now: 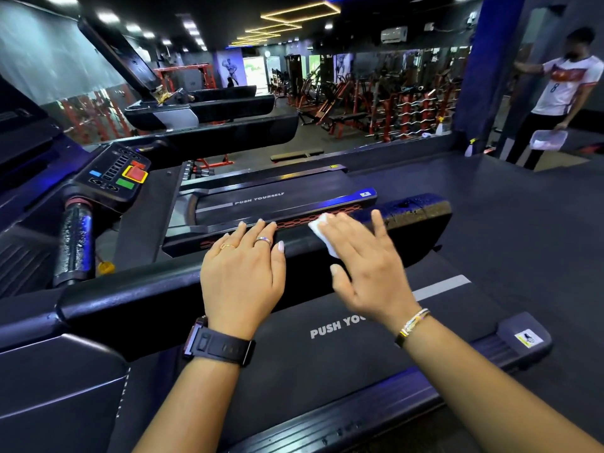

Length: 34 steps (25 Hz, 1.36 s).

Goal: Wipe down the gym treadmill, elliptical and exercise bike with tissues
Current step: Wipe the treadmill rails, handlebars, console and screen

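Observation:
I stand at a black treadmill whose right handrail (157,302) runs across the middle of the view. My left hand (243,273) rests flat on that rail with straight fingers. Just to its right, my right hand (362,266) presses a white tissue (322,232) onto the rail with spread, straight fingers. Past my right hand the rail end (415,210) looks wet and speckled. The treadmill belt (327,354) printed "PUSH YOURSELF" lies below my arms. The console (114,174) with red, green and blue buttons sits at the left.
A second treadmill (281,199) stands parallel beyond the rail, with more behind. A person in a white shirt (562,89) stands at the far right holding a plastic container. A spray bottle (470,147) sits on the ledge. Grey floor spreads to the right.

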{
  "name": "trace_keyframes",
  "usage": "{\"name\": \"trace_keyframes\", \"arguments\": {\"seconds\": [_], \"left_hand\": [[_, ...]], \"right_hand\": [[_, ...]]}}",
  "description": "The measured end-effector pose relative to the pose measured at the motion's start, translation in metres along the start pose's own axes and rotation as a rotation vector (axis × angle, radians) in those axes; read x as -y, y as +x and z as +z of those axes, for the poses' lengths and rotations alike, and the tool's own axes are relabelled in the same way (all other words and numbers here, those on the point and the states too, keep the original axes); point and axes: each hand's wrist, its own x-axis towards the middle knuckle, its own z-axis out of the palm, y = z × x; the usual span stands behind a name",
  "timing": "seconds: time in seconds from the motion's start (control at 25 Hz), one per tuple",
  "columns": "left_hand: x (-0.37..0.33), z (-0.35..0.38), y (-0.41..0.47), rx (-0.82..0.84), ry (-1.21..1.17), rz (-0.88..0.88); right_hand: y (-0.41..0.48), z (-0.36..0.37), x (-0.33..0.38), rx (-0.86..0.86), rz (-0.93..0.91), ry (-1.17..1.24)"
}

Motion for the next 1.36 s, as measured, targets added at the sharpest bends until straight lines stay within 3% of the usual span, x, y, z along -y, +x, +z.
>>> {"name": "trace_keyframes", "arguments": {"seconds": [0.2,0.36,0.48,0.72,0.96,1.24,1.36], "left_hand": [[-0.007,0.004,0.005,0.038,-0.005,0.031],[-0.015,0.006,0.009,0.053,-0.013,0.054],[-0.017,0.007,0.01,0.056,-0.027,0.066],[-0.019,0.01,0.012,0.056,-0.041,0.1],[-0.019,0.012,0.012,0.056,-0.058,0.109],[-0.021,0.012,0.011,0.049,-0.06,0.102],[-0.023,0.014,0.012,0.026,-0.053,0.099]], "right_hand": [[0.013,0.003,-0.024,-0.141,0.29,-0.123],[0.017,0.01,0.008,-0.084,0.153,-0.015],[-0.002,0.005,-0.01,-0.078,0.043,-0.019],[0.015,0.006,-0.025,-0.125,0.324,-0.166],[-0.002,0.005,-0.004,-0.073,0.12,-0.047],[0.014,0.001,-0.025,-0.097,0.381,-0.193],[0.017,0.006,-0.004,-0.082,0.244,-0.075]]}}
